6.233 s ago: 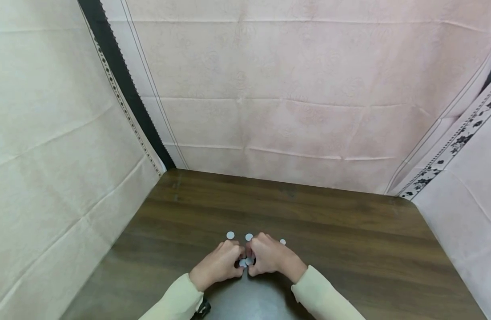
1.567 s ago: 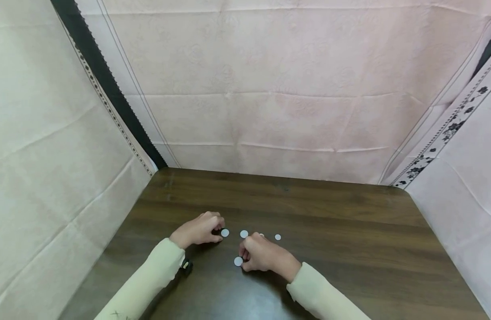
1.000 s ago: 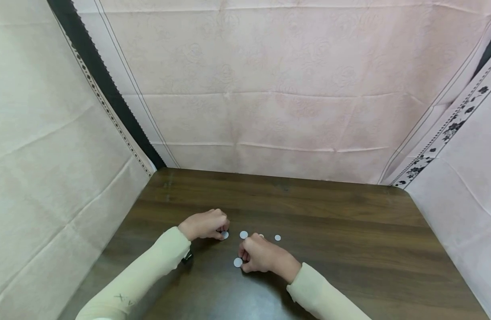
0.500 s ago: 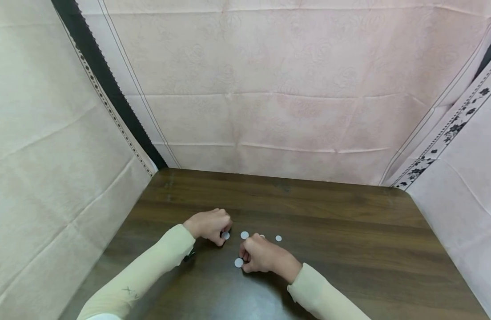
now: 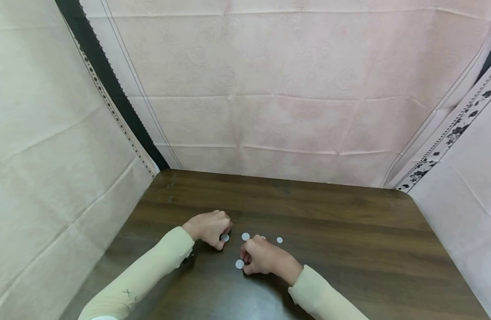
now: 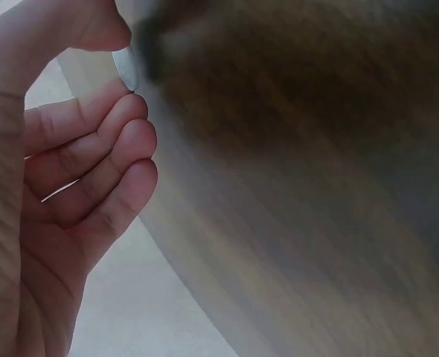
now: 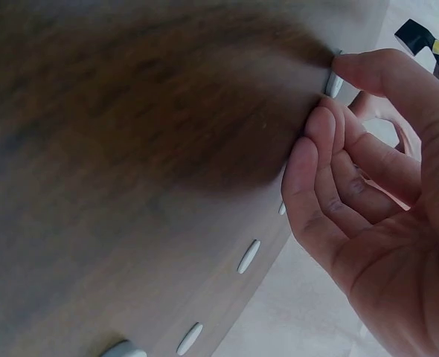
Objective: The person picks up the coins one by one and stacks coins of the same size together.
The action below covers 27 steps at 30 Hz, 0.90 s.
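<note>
The left grip (image 5: pixel 209 227) pinches a thin, round white disc (image 5: pixel 225 238) between thumb and finger, just left of centre in the lower half of the head view. The right grip (image 5: pixel 263 257) pinches a second round white disc (image 5: pixel 239 264), lower in the frame and slightly right of the first. Both discs look light and stiff, probably smooth enough to slide or spin; the material cannot be told. The rim, taken at opposite sides, seems the best place to hold them.

Beyond the right knuckles lie a flat white disc (image 5: pixel 245 236), a mostly hidden white disc (image 5: pixel 263 237) and, farther right, a smaller white disc (image 5: pixel 279 240). All rest on the dark brown wood-grain worktop (image 5: pixel 329 213). Creased pale pink cloth (image 5: pixel 289 66) fills the upper middle of the frame.
</note>
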### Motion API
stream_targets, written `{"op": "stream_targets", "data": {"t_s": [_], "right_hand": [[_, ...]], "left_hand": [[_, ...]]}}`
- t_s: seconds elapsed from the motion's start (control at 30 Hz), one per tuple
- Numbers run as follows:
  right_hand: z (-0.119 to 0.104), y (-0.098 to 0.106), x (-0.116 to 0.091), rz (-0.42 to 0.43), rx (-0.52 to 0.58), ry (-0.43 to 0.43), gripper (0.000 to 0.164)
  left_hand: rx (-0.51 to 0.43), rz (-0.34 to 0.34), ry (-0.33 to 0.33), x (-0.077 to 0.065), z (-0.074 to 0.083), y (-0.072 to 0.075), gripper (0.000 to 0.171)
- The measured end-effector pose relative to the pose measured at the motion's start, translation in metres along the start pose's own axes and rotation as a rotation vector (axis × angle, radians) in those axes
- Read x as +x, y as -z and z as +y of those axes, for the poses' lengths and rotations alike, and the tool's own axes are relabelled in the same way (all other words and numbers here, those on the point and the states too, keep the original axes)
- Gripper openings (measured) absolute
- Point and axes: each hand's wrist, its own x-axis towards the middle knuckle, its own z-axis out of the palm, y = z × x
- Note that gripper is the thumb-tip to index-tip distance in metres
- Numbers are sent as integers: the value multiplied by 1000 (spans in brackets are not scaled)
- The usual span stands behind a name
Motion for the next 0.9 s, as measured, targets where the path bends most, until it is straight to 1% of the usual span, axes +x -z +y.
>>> {"op": "stream_targets", "data": {"t_s": [0.17, 0.3, 0.7, 0.9], "right_hand": [[1, 0, -1, 9, 2, 11, 12], [1, 0, -1, 15, -1, 11, 12], [4, -2, -1, 15, 16, 18, 12], [4, -3, -2, 22, 24, 12, 12]], "left_hand": [[7, 30, -1, -7, 0, 2, 15], [8, 56, 23, -16, 3, 3, 15], [-26, 115, 72, -48, 24, -1, 14], [-10, 140, 70, -58, 32, -9, 18]]}}
